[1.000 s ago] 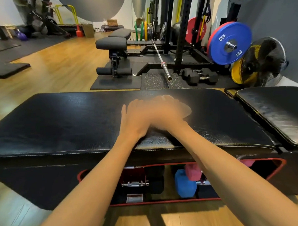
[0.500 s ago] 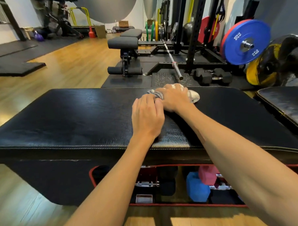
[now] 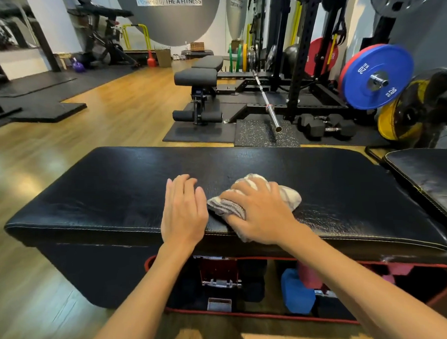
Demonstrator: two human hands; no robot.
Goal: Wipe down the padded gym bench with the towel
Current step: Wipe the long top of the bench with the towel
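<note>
A black padded gym bench [image 3: 111, 188] stretches across the view in front of me. A bunched grey-and-white striped towel [image 3: 288, 196] lies on its top near the front edge, right of centre. My right hand [image 3: 259, 213] presses down on the towel with fingers curled over it. My left hand [image 3: 184, 211] rests flat on the black padding just left of the towel, fingers together and holding nothing, its fingertips close to the towel's edge.
A second black pad [image 3: 430, 177] adjoins at the right. Under the bench, a red-rimmed opening [image 3: 403, 267] holds a blue dumbbell [image 3: 296, 292] and other weights. Beyond stand another bench [image 3: 196, 77], a barbell [image 3: 267, 102], black dumbbells [image 3: 327, 126], a blue plate [image 3: 376, 76] and a fan [image 3: 423, 109].
My right hand drew the towel back from the bench's far edge toward the front edge. The left hand stayed flat on the padding beside it. The view tilted upward.
</note>
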